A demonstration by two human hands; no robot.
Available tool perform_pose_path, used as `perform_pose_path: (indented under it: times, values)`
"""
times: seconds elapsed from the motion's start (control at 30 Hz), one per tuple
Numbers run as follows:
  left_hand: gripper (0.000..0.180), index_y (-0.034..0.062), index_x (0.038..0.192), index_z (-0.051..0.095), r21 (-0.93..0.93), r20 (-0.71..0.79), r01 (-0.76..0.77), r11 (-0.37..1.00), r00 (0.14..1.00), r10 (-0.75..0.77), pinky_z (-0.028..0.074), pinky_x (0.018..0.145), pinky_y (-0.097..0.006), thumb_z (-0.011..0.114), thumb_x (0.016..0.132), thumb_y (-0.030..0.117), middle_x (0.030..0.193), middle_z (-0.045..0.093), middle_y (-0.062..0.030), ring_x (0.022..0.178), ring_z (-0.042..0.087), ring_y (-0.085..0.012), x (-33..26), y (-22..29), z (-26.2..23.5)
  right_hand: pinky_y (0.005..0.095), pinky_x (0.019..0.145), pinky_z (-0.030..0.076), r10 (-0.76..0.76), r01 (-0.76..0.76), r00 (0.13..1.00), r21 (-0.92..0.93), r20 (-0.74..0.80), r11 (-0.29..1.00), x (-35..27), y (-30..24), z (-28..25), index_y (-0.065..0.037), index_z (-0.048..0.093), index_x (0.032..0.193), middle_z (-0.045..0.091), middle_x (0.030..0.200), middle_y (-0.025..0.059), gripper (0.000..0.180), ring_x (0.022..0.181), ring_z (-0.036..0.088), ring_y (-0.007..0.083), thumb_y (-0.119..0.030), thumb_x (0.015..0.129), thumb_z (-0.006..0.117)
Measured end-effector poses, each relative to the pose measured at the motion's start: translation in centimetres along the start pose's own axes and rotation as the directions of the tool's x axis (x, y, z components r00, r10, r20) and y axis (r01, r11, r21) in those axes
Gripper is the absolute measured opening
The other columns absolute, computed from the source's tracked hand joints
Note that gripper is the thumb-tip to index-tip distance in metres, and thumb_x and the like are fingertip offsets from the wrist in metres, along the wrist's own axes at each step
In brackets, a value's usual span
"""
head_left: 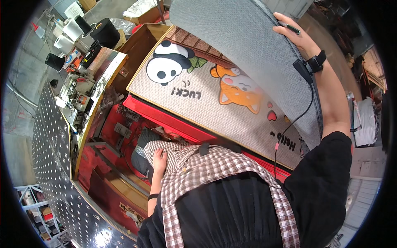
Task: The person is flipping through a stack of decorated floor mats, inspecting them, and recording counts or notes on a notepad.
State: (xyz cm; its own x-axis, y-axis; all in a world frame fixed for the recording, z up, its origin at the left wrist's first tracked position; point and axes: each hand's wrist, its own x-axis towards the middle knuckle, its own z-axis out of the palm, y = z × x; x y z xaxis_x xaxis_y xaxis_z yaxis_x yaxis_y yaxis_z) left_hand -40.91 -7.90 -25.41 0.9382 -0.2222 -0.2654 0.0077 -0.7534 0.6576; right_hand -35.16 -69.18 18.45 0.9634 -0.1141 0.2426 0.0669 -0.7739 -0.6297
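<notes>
So, right hand (281,22) was curled nearly closed on the edge of a grey mat (244,37), dark pen-like tool (292,29) across its fingers; grey mat slanted over part of the panda-printed mat (198,103), which lay atop the red-fronted bench (165,120). Left hand (160,159) rested on the checked apron (215,162), fingers loosely bent, nothing seen in them

A sewing workshop, shown by thread cones (106,34) and a sewing machine (80,99) forward and left of the left hand (159,160).
</notes>
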Motion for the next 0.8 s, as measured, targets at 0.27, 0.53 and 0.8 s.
perform_pose_path:
  times: [0.27,0.53,0.8]
  values:
    - [0.041,0.0022,0.12,0.061,-0.003,0.031,0.021,1.0,0.999,-0.02,0.03,0.11,-0.042,0.059,0.087,0.026,0.135,0.049,-0.0226,0.131,0.04,-0.0373,-0.1,0.5,-0.4,0.0344,0.107,0.032,0.024,-0.024,1.0,0.007,-0.013,1.0,-0.1,0.2,0.2,-0.001,0.039,0.141,0.042,0.141,0.0178,0.064,0.133,0.037,0.0281,-0.033,0.089,0.062]
    - [0.042,0.0015,0.12,0.06,-0.002,0.031,0.008,1.0,0.999,-0.008,0.03,0.11,-0.042,0.059,0.086,0.026,0.134,0.049,-0.0242,0.13,0.041,-0.0378,0.0,0.4,-0.4,0.0333,0.106,0.033,-0.002,0.004,0.999,-0.043,0.039,0.999,-0.2,-1.4,0.4,-0.002,0.039,0.141,0.043,0.139,0.018,0.065,0.129,0.041,0.0259,-0.034,0.089,0.063]
    - [0.041,0.0017,0.119,0.061,-0.01,0.019,0.004,1.0,1.0,-0.004,0.03,0.109,-0.042,0.06,0.086,0.026,0.134,0.049,-0.0242,0.129,0.041,-0.0378,0.0,0.2,-0.3,0.0317,0.104,0.034,0.037,-0.038,0.999,0.051,0.008,0.998,-0.4,-0.7,0.7,-0.003,0.039,0.141,0.045,0.138,0.0154,0.065,0.127,0.043,0.0238,-0.032,0.088,0.064]
